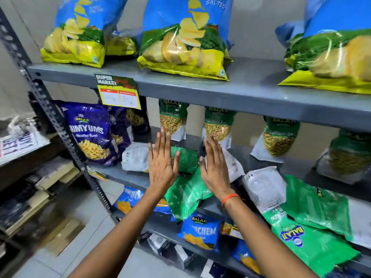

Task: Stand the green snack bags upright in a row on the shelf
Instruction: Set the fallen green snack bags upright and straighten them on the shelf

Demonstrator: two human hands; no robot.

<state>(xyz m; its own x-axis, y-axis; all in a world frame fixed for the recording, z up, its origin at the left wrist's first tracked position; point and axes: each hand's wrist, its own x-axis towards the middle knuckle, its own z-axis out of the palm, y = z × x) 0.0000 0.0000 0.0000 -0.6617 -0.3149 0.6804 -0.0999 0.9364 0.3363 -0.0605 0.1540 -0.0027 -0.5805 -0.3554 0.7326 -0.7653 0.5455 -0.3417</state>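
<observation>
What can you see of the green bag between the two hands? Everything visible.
The green bag is glossy, crinkled plastic film, soft and wrinkled. It lies tilted at the front of the middle shelf, its lower end hanging past the edge, not upright. No readable print shows on it. The left hand and right hand flank it, palms facing inward, fingers extended; both overlap its edges, but real contact cannot be confirmed. A white-backed bag lies beside it.

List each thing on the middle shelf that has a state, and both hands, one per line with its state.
Left hand: open, flat, no grip.
Right hand: open, flat, no grip.
Green bag between hands: toppled, overhanging the shelf edge.
Green sev bags at back: upright in a row.
Green bags at right: lying flat.
Purple Yumyums bag: upright.
</observation>
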